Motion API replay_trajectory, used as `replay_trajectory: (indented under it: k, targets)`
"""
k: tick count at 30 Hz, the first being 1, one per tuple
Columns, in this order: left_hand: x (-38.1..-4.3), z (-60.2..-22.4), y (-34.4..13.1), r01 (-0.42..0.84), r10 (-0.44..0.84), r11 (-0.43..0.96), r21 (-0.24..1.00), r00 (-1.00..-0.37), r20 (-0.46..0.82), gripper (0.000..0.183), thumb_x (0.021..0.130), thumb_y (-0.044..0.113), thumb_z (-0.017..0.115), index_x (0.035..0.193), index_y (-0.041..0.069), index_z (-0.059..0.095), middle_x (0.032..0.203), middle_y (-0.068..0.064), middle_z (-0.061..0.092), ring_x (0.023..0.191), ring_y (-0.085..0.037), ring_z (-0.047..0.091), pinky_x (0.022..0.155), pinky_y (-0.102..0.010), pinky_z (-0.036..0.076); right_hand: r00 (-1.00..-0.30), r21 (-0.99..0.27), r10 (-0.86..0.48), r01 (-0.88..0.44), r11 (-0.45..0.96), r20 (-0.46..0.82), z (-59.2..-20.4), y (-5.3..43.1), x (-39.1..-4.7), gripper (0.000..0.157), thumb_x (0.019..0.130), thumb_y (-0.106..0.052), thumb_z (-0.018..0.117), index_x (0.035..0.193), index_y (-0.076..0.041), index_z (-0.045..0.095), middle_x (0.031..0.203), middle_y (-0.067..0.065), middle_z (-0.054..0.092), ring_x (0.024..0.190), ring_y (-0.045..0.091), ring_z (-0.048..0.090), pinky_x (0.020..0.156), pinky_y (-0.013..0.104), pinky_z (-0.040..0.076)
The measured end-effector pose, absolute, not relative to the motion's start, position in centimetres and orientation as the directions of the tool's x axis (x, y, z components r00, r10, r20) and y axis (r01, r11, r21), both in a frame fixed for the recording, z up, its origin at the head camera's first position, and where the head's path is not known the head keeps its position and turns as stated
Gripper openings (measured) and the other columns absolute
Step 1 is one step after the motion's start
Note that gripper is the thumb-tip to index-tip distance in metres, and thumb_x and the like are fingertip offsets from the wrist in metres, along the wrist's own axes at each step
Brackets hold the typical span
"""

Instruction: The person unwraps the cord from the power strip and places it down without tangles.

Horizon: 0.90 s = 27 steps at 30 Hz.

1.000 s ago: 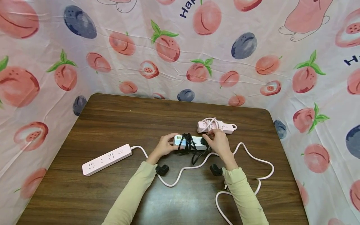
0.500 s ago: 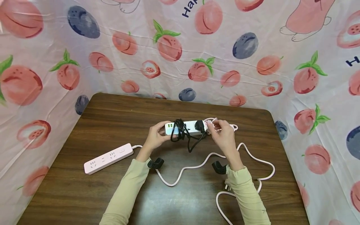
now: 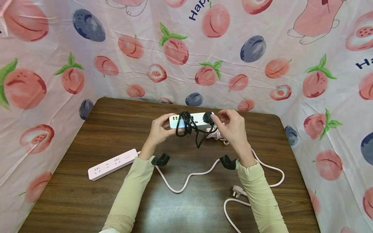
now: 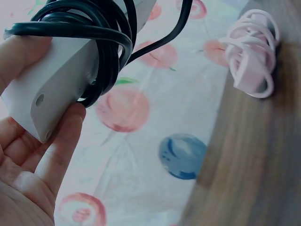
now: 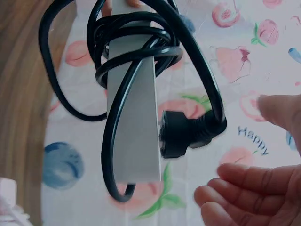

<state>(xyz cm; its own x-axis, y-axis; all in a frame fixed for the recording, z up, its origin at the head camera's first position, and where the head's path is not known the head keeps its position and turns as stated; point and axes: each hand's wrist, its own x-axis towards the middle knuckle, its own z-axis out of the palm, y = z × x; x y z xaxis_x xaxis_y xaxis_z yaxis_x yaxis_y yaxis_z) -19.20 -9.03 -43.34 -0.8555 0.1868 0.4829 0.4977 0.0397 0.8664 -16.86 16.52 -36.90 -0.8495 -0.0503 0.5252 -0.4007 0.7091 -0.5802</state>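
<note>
A dark wooden worktop (image 3: 102,200) with rounded corners fills the lower half of the frame, a soft glare near its bottom centre. Behind and to both sides hangs a creased white cloth backdrop (image 3: 52,35) printed with peaches, plums and leaves.

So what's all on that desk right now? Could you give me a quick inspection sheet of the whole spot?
Surface: dark wooden table, bare wood showing between the items.
Job's things: white power strip held up off the table, black cord wound round it, its black plug sticking out at the side.
Clutter: pink power strip lying flat at left; pink bundled strip behind the hands.
Hands: left hand grips the white strip's end; right hand is beside the black plug, fingers relaxed, not touching it in the right wrist view.
Cables: loose pink cord snaking across the table, white plug at its end.
Surroundings: peach-print cloth on all sides.
</note>
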Motion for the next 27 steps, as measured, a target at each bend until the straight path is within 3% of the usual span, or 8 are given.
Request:
replay_trajectory:
  k: [11,19,27]
  targets:
    - [-20.4,-40.5,-8.7,0.542,0.169,0.036,0.840,-0.831,0.529,0.049,0.064,-0.016,0.077,0.109,-0.018,0.057,0.100,-0.031,0.060,0.086,-0.002,0.058,0.077,-0.023,0.054,-0.913,-0.460,-0.129,-0.313,0.831,0.387,-32.9,14.5,-18.6,0.042,0.080,-0.031,0.071,0.099,0.005,0.065,0.083,0.016,0.060,0.079,0.029,0.055,0.068,0.042,0.047]
    - [-21.6,-40.7,-8.5,0.545,0.181,0.024,0.838,-0.827,0.532,0.050,0.065,-0.014,0.077,0.111,-0.015,0.058,0.101,-0.028,0.061,0.085,-0.004,0.059,0.074,-0.020,0.054,-0.977,-0.357,-0.055,-0.128,0.925,0.208,-31.1,13.4,-19.6,0.051,0.082,-0.045,0.066,0.106,-0.001,0.065,0.097,0.017,0.064,0.086,0.035,0.060,0.069,0.047,0.049]
    - [-21.0,-39.0,-8.3,0.597,0.207,0.049,0.801,-0.791,0.576,0.048,0.064,-0.017,0.076,0.108,-0.021,0.056,0.099,-0.033,0.059,0.084,-0.002,0.057,0.072,-0.018,0.053,-0.990,-0.237,-0.016,-0.050,0.970,0.142,-31.2,13.0,-20.6,0.053,0.078,-0.051,0.069,0.073,0.001,0.061,0.080,0.021,0.063,0.070,0.037,0.061,0.056,0.047,0.050]
